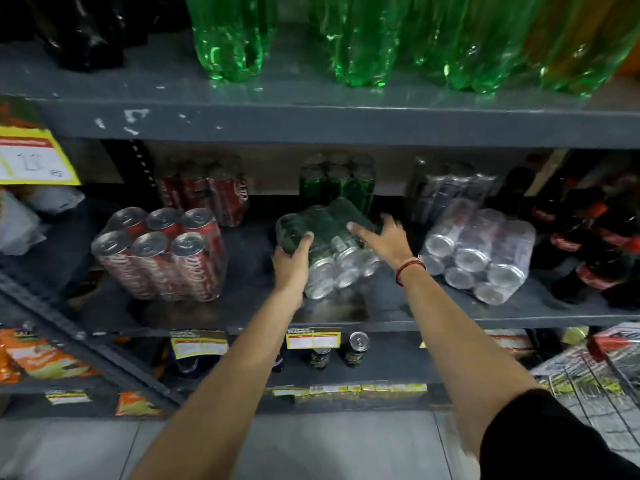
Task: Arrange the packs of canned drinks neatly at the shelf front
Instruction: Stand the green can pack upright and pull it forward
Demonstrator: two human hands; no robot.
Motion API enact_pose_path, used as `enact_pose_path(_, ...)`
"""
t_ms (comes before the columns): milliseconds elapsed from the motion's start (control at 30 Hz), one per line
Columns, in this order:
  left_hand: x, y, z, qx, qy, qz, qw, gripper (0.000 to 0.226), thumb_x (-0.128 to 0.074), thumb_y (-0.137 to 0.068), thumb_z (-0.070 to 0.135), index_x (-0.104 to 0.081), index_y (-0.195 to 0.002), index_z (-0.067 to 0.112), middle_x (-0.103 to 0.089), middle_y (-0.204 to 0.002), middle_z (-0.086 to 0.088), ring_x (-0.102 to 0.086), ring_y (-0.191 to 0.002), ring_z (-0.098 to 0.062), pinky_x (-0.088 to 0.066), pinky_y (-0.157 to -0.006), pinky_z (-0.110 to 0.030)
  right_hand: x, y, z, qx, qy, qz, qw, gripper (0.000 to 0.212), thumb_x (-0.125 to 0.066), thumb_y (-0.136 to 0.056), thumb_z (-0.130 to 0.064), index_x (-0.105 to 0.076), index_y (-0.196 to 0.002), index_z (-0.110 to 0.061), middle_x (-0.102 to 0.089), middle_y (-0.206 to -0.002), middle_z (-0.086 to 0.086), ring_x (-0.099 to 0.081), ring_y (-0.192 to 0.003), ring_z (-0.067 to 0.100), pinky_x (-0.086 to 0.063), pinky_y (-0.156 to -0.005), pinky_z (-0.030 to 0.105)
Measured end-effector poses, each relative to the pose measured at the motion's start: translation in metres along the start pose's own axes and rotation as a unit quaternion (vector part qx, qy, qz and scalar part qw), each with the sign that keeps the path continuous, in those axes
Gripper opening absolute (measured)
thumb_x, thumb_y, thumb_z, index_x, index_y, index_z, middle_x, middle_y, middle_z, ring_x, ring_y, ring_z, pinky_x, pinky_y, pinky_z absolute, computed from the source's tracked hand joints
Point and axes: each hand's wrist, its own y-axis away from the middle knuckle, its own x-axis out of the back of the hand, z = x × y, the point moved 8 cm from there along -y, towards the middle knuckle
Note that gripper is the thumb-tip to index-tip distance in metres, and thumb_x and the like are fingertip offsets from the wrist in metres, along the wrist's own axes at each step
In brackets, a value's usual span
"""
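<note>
A shrink-wrapped pack of green cans [329,244] lies tipped over in the middle of the grey shelf [242,317], can ends facing me. My left hand [292,259] grips its left side. My right hand [384,237] rests on its top right with fingers spread. To the left, a red cola pack [162,254] stands leaning near the shelf front. At the right a silver pack [481,254] lies tipped over. Further back stand a red pack [204,188], a green pack [337,181] and a dark silver pack [450,188].
Green plastic bottles [363,39] fill the shelf above. Dark cola bottles [595,237] crowd the right end of the can shelf. Single cans [356,348] and price tags [313,339] sit on the lower shelf. Snack bags [41,355] hang at lower left.
</note>
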Motion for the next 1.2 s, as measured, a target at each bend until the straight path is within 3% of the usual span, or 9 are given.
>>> enact_pose_path(133, -0.011, -0.013, -0.01, 0.026, -0.002, 0.003, 1.0, 0.108, -0.078, -0.054, 0.057, -0.031, -0.14, 0.012, -0.054, -0.133, -0.009, -0.055, -0.117, -0.029, -0.045, -0.102, -0.042, -0.004, 0.002, 0.017, -0.067, -0.122, -0.074, 0.987, 0.088, -0.069, -0.074, -0.056, -0.039, -0.136, -0.002, -0.049, -0.136, 0.013, -0.046, -0.126, 0.03, -0.037, -0.101, 0.035)
enact_pose_path(367, -0.008, -0.012, -0.011, -0.032, -0.004, 0.031, 0.999, 0.074, -0.079, -0.063, 0.044, -0.052, -0.127, 0.019, -0.064, -0.118, -0.004, -0.062, -0.105, -0.025, -0.051, -0.096, -0.043, -0.003, -0.002, 0.027, -0.004, -0.086, -0.041, 0.995, 0.056, -0.066, -0.071, -0.064, -0.061, -0.09, -0.011, -0.064, -0.087, 0.002, -0.062, -0.089, 0.024, -0.046, -0.075, 0.032)
enact_pose_path(600, -0.014, 0.006, 0.004, -0.157, -0.021, -0.065, 0.985, 0.048, -0.073, -0.079, 0.013, -0.055, -0.122, 0.024, -0.068, -0.102, 0.011, -0.067, -0.093, -0.002, -0.049, -0.071, -0.012, 0.004, 0.038, 0.057, 0.063, -0.13, 0.07, 0.987, 0.064, -0.064, -0.081, -0.052, -0.051, -0.125, -0.008, -0.039, -0.044, -0.01, -0.035, -0.038, 0.002, -0.03, -0.044, 0.019)
enact_pose_path(733, -0.006, 0.034, -0.002, -0.21, -0.036, -0.112, 0.971, 0.062, -0.071, -0.079, 0.004, -0.046, -0.128, 0.031, -0.062, -0.111, 0.018, -0.064, -0.094, 0.011, -0.051, -0.07, -0.009, 0.0, 0.079, 0.067, 0.112, -0.186, 0.091, 0.972, 0.072, -0.066, -0.084, -0.033, -0.034, -0.142, -0.005, -0.067, -0.076, 0.01, -0.06, -0.06, 0.03, -0.044, -0.048, 0.023)
enact_pose_path(800, 0.003, 0.04, -0.01, -0.22, -0.049, -0.123, 0.966, 0.07, -0.074, -0.075, 0.003, -0.045, -0.134, 0.026, -0.06, -0.118, 0.017, -0.061, -0.104, 0.01, -0.051, -0.078, -0.009, -0.006, 0.094, 0.072, 0.147, -0.194, 0.083, 0.966, 0.066, -0.066, -0.085, -0.027, -0.035, -0.141, -0.01, -0.064, -0.114, -0.004, -0.065, -0.094, 0.017, -0.045, -0.068, 0.003)
enact_pose_path(900, 0.013, 0.047, -0.018, -0.236, -0.081, -0.143, 0.958, 0.076, -0.076, -0.073, 0.005, -0.043, -0.138, 0.026, -0.061, -0.127, 0.008, -0.058, -0.117, -0.004, -0.05, -0.092, -0.019, -0.019, 0.106, 0.084, 0.163, -0.192, 0.058, 0.966, 0.074, -0.063, -0.085, -0.033, -0.024, -0.146, -0.015, -0.04, -0.147, -0.004, -0.037, -0.133, 0.0, -0.03, -0.103, 0.003)
enact_pose_path(1000, 0.016, 0.052, -0.021, -0.251, -0.1, -0.148, 0.951, 0.08, -0.078, -0.072, 0.011, -0.04, -0.141, 0.023, -0.058, -0.135, 0.001, -0.055, -0.124, -0.013, -0.048, -0.1, -0.03, -0.024, 0.106, 0.088, 0.173, -0.178, 0.046, 0.968, 0.077, -0.059, -0.086, -0.036, -0.019, -0.147, -0.013, -0.031, -0.152, -0.003, -0.03, -0.137, 0.002, -0.025, -0.111, 0.01)
enact_pose_path(1133, 0.024, 0.041, -0.034, -0.246, -0.098, -0.097, 0.959, 0.077, -0.076, -0.073, 0.001, -0.041, -0.141, 0.011, -0.058, -0.135, -0.01, -0.055, -0.125, -0.019, -0.048, -0.102, -0.037, -0.027, 0.091, 0.089, 0.167, -0.129, 0.014, 0.977, 0.072, -0.06, -0.09, -0.021, -0.018, -0.148, -0.009, -0.054, -0.134, -0.004, -0.049, -0.106, -0.009, -0.035, -0.084, -0.005)
enact_pose_path(1200, 0.023, 0.033, -0.034, -0.236, -0.098, -0.079, 0.964, 0.077, -0.076, -0.074, -0.001, -0.041, -0.141, 0.01, -0.057, -0.137, -0.01, -0.053, -0.127, -0.02, -0.046, -0.105, -0.036, -0.028, 0.08, 0.088, 0.161, -0.107, 0.025, 0.981, 0.072, -0.059, -0.091, -0.024, -0.017, -0.148, -0.011, -0.056, -0.135, 0.004, -0.051, -0.111, -0.001, -0.039, -0.09, 0.002)
